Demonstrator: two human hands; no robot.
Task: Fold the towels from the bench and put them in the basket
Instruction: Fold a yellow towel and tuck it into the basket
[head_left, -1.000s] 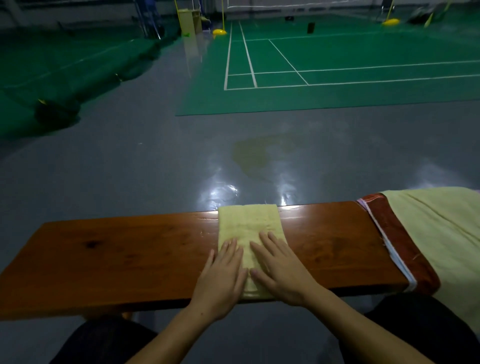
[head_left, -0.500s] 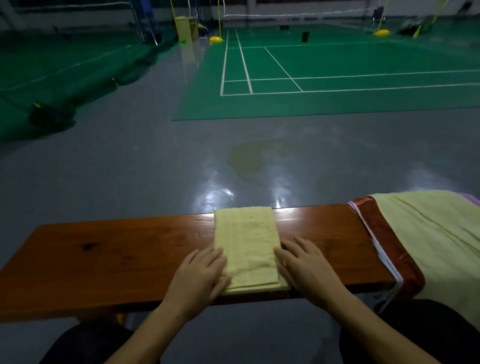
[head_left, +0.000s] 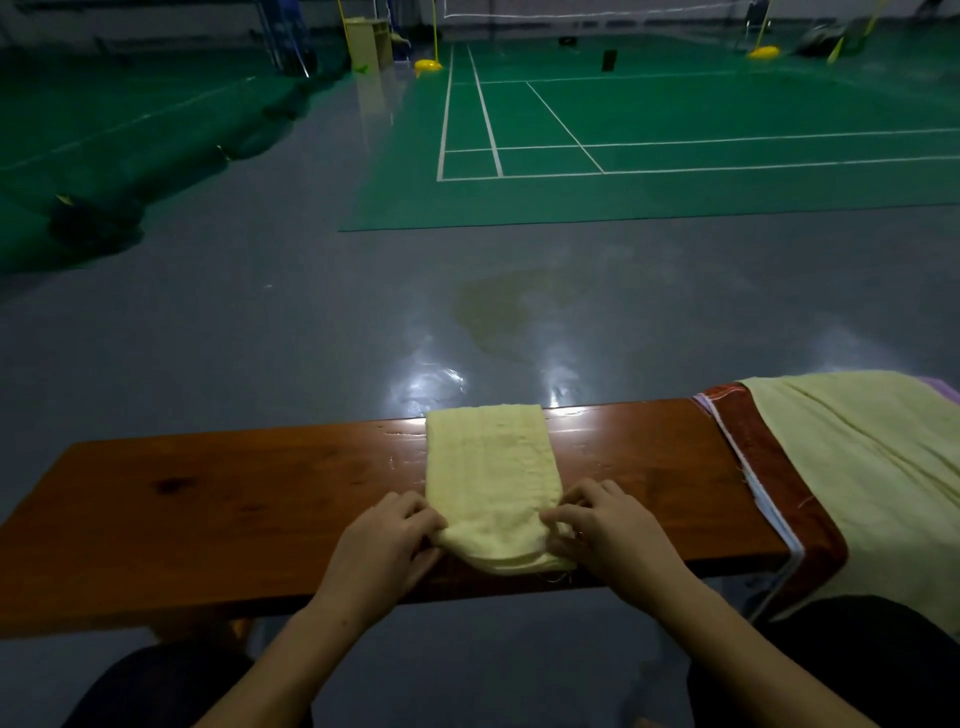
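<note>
A pale yellow towel (head_left: 491, 467) lies folded into a long strip across the brown wooden bench (head_left: 234, 499), and its near end is bunched up a little at the bench's front edge. More towels (head_left: 872, 467) sit in a pile on the right end of the bench, a big yellow one on top of a dark red one.

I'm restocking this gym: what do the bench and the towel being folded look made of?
Bench: apparently solid wood, reddish-brown and glossy, with grain, a dark knot and glare along its far edge. Folded towel: pale yellow soft woven cloth, probably cotton, matte, faintly ribbed, with loose threads.
</note>
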